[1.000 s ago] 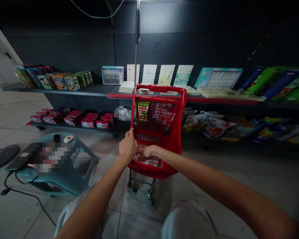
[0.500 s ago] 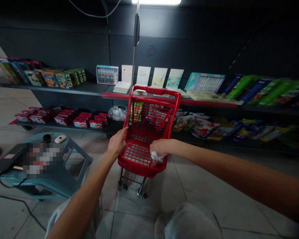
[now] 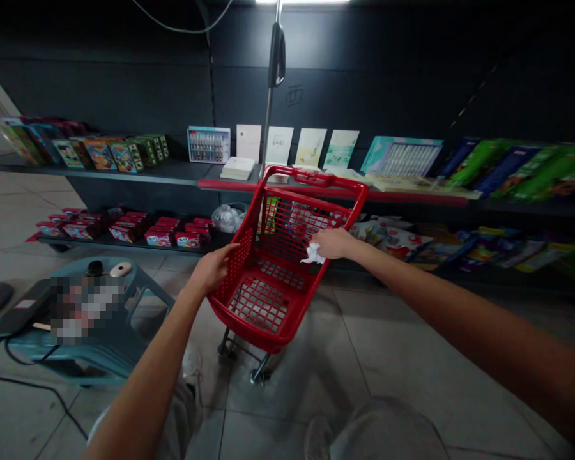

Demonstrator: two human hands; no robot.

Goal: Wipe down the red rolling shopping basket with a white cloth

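A red plastic mesh shopping cart [image 3: 287, 223] stands tilted on its small wheels in front of me. My left hand [image 3: 213, 268] grips the cart's near left rim from outside. My right hand [image 3: 334, 243] reaches over the far right side of the cart, pinching a crumpled white tissue [image 3: 312, 255] that hangs just below the fingers. Something colourful shows through the mesh at the far end, but the cart's wall blurs it.
Dark shelves [image 3: 124, 174] along the wall hold boxes, cards and packets. A metal pole [image 3: 270, 108] rises behind the cart. To my left stands a teal plastic stool [image 3: 151, 313] bearing a pixelated item and a white computer mouse [image 3: 121, 269], with a black cable [image 3: 14, 381] on the tiled floor.
The cart has tipped and swung, its far end now leaning right. My right hand has risen from inside the basket to its far side, carrying the tissue. My left hand has stayed on the rim.
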